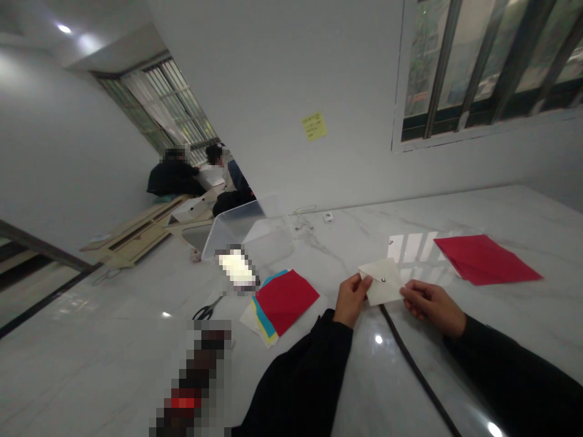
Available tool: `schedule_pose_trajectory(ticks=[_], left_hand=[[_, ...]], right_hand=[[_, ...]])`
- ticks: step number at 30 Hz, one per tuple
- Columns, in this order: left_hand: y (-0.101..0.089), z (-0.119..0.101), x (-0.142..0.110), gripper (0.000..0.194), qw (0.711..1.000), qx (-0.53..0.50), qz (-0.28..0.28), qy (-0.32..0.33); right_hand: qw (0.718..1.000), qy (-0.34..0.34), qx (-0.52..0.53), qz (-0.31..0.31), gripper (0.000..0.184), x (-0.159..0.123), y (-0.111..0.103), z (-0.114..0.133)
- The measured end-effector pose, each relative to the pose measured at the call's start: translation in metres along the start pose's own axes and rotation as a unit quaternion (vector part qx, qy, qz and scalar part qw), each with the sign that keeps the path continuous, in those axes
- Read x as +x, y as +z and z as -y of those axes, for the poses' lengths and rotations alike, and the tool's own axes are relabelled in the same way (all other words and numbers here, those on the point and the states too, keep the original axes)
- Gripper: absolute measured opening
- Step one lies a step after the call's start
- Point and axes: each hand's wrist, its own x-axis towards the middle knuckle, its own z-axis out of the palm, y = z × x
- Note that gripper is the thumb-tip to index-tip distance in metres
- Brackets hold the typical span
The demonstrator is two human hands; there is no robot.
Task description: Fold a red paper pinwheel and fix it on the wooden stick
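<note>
Head-worn view, near, facing forward and down at hands [350, 301].

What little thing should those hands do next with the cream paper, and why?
Maybe the left hand should gently press the flap of the cream paper flat, while the right hand steadies the other edge. A fold line seems to show across the front, and the left thumb rests right beside it.
</note>
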Motion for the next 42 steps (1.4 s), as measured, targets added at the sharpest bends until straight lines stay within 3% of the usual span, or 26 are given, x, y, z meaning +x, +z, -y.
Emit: schedule_pose_trajectory(ticks=[10, 22, 34, 36, 39, 42], left_hand=[[-0.006, 0.014, 0.002, 0.047, 0.998, 0.059, -0.032, -0.006], [-0.001, 0.004, -0.004, 0.044, 0.999, -0.015, -0.035, -0.022], [0.000, 0.009, -0.003, 0.044, 0.998, -0.014, -0.065, -0.004], [0.001, 0.009, -0.003, 0.045, 0.998, -0.014, -0.069, -0.002], [0.004, 0.007, -0.005, 0.045, 0.997, -0.021, -0.073, -0.004], [0.007, 0.006, -0.008, 0.043, 0.997, -0.006, -0.078, -0.004]], right_hand=[[0.998, -0.032, -0.042, 0.035, 0.044, -0.002, 0.004, -0.004], [0.998, -0.037, -0.043, 0.032, 0.042, -0.002, 0.003, -0.003], [0.997, -0.044, -0.059, 0.017, 0.040, 0.000, 0.005, -0.006], [0.996, -0.057, -0.073, -0.005, 0.038, 0.001, 0.004, -0.008], [0.980, -0.126, -0.123, -0.098, 0.041, -0.001, 0.003, -0.007], [0.924, -0.235, -0.228, -0.196, 0.044, -0.006, 0.006, -0.002]])
